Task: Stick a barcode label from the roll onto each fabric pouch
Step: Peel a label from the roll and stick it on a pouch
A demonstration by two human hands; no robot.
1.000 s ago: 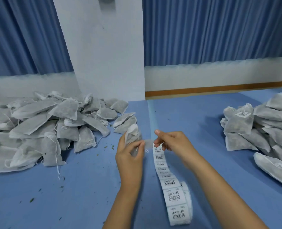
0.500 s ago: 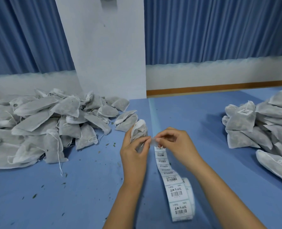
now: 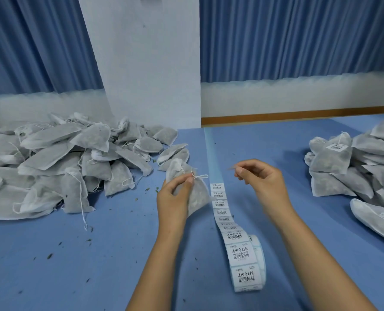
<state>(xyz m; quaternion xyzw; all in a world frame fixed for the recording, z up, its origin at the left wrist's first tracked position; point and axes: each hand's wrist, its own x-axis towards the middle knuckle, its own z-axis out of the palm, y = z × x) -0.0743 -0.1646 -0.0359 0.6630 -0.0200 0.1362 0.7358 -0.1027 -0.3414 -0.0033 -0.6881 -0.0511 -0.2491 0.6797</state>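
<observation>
While the left hand point(image 3: 175, 198) grips the drawstring pouch point(image 3: 196, 196) above the counter's point(image 3: 96, 254) middle, neck toward the far edge and long axis slanting to the near right, the right hand point(image 3: 263, 180) pinches a blurred sliver, probably a peeled barcode label point(image 3: 231, 168). It seems best to flatten the pouch's broad face first, then smooth the label on from one edge.

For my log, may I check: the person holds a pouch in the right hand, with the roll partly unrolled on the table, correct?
No: the head view shows the pouch in the left hand, not the right hand, which pinches what seems a label. The roll is partly unrolled on the table.
</observation>
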